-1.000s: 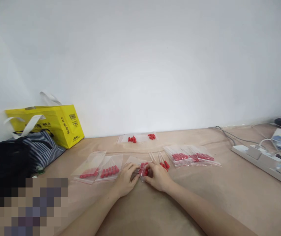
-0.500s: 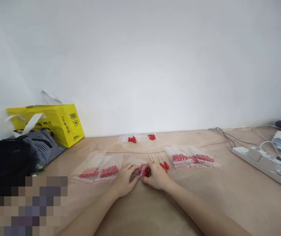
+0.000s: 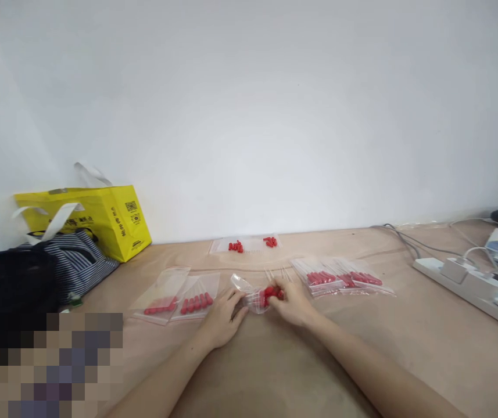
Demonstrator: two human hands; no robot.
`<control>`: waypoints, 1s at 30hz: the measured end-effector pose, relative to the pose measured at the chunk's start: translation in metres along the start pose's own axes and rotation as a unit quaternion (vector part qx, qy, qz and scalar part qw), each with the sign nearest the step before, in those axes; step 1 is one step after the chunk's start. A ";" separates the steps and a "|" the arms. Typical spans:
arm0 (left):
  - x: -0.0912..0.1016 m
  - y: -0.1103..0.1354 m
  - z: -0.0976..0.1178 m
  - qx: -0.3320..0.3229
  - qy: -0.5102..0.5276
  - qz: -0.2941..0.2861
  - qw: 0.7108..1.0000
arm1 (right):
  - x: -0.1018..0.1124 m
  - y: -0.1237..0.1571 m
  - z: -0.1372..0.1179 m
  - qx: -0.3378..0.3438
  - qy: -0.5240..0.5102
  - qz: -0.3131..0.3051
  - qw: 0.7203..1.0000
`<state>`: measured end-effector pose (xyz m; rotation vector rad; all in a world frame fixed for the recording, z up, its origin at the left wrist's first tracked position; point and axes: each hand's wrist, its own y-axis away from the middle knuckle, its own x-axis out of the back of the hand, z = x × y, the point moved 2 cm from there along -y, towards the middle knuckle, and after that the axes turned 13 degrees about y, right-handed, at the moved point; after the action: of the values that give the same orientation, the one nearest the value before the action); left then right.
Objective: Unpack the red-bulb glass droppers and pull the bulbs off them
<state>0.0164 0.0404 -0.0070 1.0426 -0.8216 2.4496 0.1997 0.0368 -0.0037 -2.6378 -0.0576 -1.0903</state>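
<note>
My left hand (image 3: 224, 315) is closed on the edge of a small clear zip bag (image 3: 240, 283), whose mouth stands partly raised. My right hand (image 3: 294, 303) grips a cluster of droppers with red rubber bulbs (image 3: 269, 295) at the bag's right side. Their stems point left and look to be inside the bag, though the clear plastic blurs this. Behind my right hand, thin clear stems (image 3: 284, 274) of loose droppers stick out; their bulbs are hidden. Left of my left hand lie two bags of droppers, a nearer bag (image 3: 197, 303) and an outer bag (image 3: 161, 305).
Filled dropper bags (image 3: 322, 278) overlap on the right. Near the wall lies a clear bag (image 3: 255, 245) with small red bulbs at both ends. A yellow bag (image 3: 120, 226), striped bag (image 3: 83, 261) and black bag (image 3: 9, 284) stand left. A white power strip (image 3: 470, 284) with cables lies right.
My right hand has moved slightly right and now grips the red bulbs outside the bag. The bag's opening has come into view, raised beside my left hand, which stays almost in place.
</note>
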 end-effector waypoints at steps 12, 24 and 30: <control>0.000 0.000 0.000 0.003 0.007 0.006 1.000 | 0.012 0.004 0.026 -0.106 -0.242 -0.073 0.962; 0.001 0.000 0.000 0.008 0.010 0.019 1.000 | 0.096 -0.010 0.041 -0.074 -0.102 -0.009 0.992; 0.000 0.001 -0.001 0.013 0.001 0.009 1.000 | 0.079 -0.012 0.042 -0.043 0.046 0.194 0.979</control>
<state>0.0156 0.0403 -0.0074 1.0476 -0.8040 2.4817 0.2825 0.0546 0.0260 -2.5166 0.5126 -1.0904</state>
